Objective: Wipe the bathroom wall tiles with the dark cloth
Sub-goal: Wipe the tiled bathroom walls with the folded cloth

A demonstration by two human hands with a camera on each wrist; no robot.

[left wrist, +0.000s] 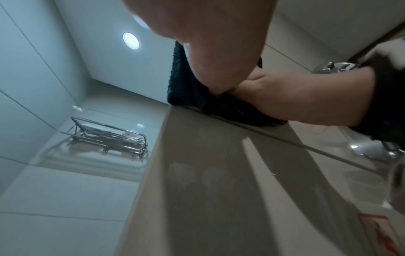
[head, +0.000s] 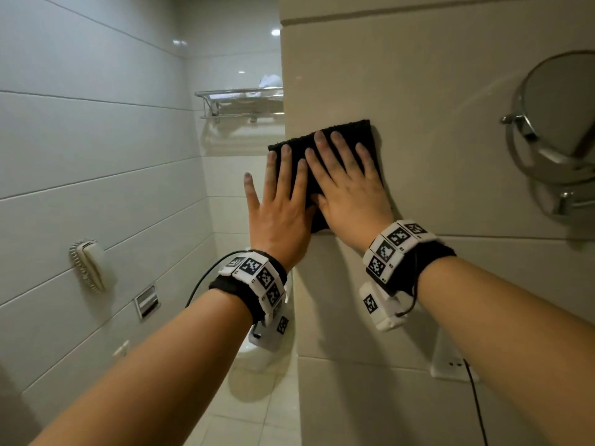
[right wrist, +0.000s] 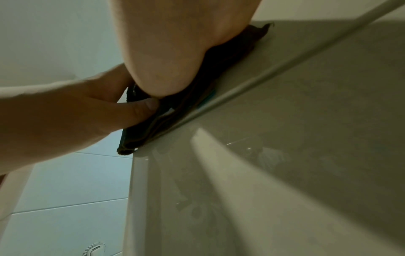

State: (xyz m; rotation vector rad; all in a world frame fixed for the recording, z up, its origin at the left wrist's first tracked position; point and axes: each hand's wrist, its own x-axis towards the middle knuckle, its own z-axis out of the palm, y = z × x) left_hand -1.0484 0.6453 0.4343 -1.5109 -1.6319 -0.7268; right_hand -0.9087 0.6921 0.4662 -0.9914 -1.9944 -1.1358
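A folded dark cloth [head: 351, 133] lies flat against the beige wall tile [head: 434, 91], close to the wall's outer corner. My left hand [head: 280, 201] presses on its left part with straight fingers, the thumb spread out past the corner. Beside it my right hand [head: 347, 185] presses flat on the cloth with fingers fanned. In the left wrist view the cloth [left wrist: 179, 83] shows under my left palm [left wrist: 219, 43]. The right wrist view has its folded layers [right wrist: 153, 131] under my right palm [right wrist: 164, 52], just above a tile joint.
A round chrome mirror [head: 553, 107] sticks out from the wall at right. A chrome towel rack [head: 238, 104] hangs behind the corner. A wall phone [head: 88, 265] and paper holder [head: 146, 300] sit on the left wall. Below are a toilet [head: 257, 355] and a socket with a cable [head: 450, 362].
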